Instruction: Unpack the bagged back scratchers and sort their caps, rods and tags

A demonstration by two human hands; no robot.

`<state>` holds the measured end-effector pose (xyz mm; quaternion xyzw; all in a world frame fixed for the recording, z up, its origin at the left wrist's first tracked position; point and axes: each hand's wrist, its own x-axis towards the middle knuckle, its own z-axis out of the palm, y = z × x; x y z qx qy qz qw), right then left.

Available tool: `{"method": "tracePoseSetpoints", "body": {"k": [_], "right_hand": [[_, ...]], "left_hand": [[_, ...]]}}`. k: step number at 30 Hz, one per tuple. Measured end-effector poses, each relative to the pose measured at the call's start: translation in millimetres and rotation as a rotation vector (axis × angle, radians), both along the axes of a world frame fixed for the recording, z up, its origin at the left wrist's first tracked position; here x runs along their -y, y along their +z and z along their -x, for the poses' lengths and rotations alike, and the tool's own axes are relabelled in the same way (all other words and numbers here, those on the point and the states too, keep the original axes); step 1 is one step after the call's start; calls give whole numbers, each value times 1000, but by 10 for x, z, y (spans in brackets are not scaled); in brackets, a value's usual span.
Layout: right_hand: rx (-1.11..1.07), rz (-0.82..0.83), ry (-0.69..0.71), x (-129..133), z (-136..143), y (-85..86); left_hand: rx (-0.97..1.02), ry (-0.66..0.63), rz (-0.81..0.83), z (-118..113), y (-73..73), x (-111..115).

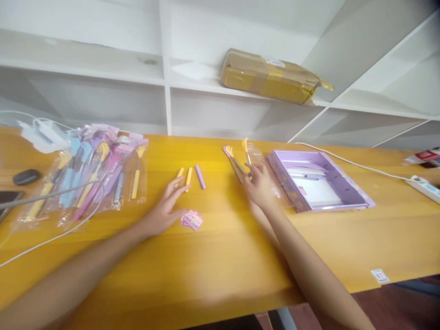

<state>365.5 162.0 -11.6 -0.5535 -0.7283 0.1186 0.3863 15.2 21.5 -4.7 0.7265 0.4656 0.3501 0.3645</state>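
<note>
My left hand (167, 206) is open, with its fingers apart over two short yellow handles (188, 178). Whether a fingertip touches them I cannot tell. Beside these lies a purple handle (200, 177). Near the left thumb is a small stack of pink cards (193, 220). My right hand (258, 183) hovers with parted fingers at the metal rods of two scratcher heads, one yellow (229, 151) and one purple-edged. Just behind that hand, another yellow scratcher head (245, 145) lies by a clear plastic wrapper (273, 183); its rod is partly hidden by the fingers.
Bagged back scratchers (99, 174) in several colours cover the left side, near a white adapter (44, 135), cables and a black mouse (26, 177). A purple box (299, 201) stands open on the right. A taped parcel (271, 75) lies on the shelf; a power strip (426, 187) is far right.
</note>
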Motion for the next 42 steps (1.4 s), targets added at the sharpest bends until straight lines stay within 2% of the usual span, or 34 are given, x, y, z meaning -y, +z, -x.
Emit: {"method": "tracePoseSetpoints", "body": {"k": [4, 7, 13, 17, 23, 27, 31, 36, 39, 42], "right_hand": [[302, 10, 19, -256, -1, 5], [405, 16, -4, -271, 54, 1], [507, 52, -41, -65, 356, 28], [532, 81, -55, -36, 513, -24], [574, -16, -43, -51, 486, -131], [549, -86, 1, -30, 576, -49], [462, -117, 162, 106, 1013, 228], [458, -55, 460, 414, 1928, 634], [571, 159, 497, 513, 2498, 734], [626, 422, 544, 511, 2970, 694]], "left_hand": [[-54, -11, -44, -55, 2, 60], [-86, -15, -61, -79, -2, 98], [-325, 261, -192, -60, -70, 58], [-434, 208, -192, -62, -105, 31], [-479, 203, -210, -91, -91, 46], [-489, 192, -223, -93, -102, 55], [-525, 162, -254, -93, -98, 68], [-518, 132, -301, -97, -86, 74], [-495, 101, -288, -95, -92, 79], [-454, 65, -296, -90, -106, 89]]}}
